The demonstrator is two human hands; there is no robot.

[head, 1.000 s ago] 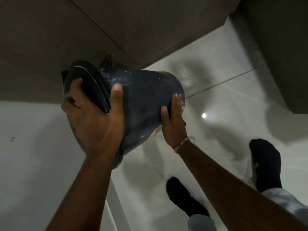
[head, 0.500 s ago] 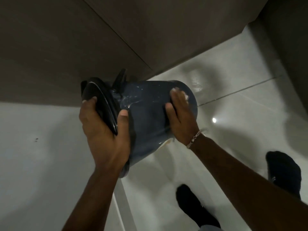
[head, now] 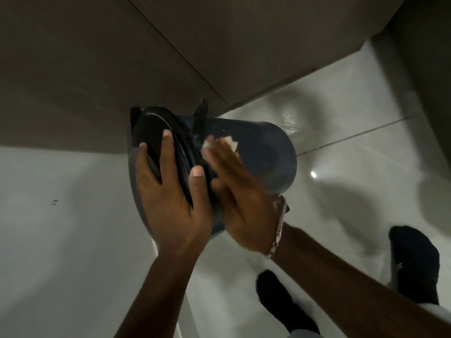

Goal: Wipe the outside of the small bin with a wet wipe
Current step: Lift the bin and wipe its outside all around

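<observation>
The small dark blue bin (head: pixel 263 152) is held on its side in the air, its black lid (head: pixel 156 132) facing left and its base pointing right. My left hand (head: pixel 168 193) grips the lid end, thumb and fingers curled over the rim. My right hand (head: pixel 236 193) lies flat on the bin's side near the lid, pressing a white wet wipe (head: pixel 230 142) against it; only the wipe's edge shows beyond the fingertips. The hand is motion-blurred.
Brown cabinet fronts (head: pixel 170 45) rise behind the bin. A glossy pale tiled floor (head: pixel 366 167) lies below, with my two feet in black socks (head: pixel 412 262) at the lower right. A white surface (head: pixel 61 228) fills the left.
My right hand with the wipe has slid along the bin's side from the base end towards the lid. The left hand kept its grip, and the bin shifted slightly right in view.
</observation>
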